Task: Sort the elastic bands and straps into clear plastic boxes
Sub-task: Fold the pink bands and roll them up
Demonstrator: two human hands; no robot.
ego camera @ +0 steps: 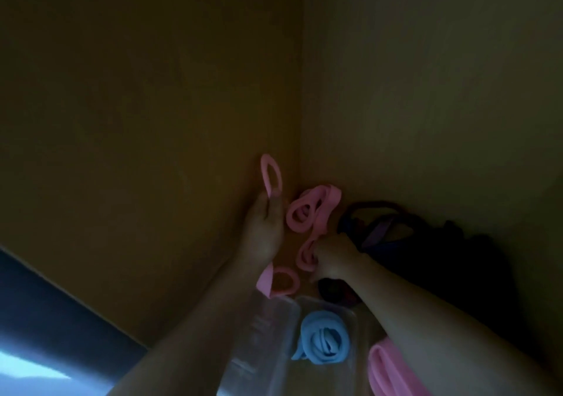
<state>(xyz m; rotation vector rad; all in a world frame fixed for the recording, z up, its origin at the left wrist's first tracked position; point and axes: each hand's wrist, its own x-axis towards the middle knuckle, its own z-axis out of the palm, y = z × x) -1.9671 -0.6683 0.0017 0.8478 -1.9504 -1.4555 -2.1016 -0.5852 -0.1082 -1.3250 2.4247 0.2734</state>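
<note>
Pink bands (307, 209) lay heaped in the dim corner between our hands. Our left hand (262, 228) pinched a pink loop (270, 171) that stood up above its fingers, while our right hand (333, 257) gripped a pink fold (306, 257) of the heap. Nearer us, a clear box (329, 301) held a rolled blue band (323, 337), and dark straps (380, 225) lay to the right

Two bare arms show in the dim, blurred head view. The left forearm (195, 328) enters from about 7 o'clock and is uncovered along its whole visible length, up to the left hand (262, 231). The right forearm (426, 328) enters from about 4 o'clock, likewise uncovered up to the right hand (333, 258). The light is too low to tell nails or fine marks on the fingers.
</note>
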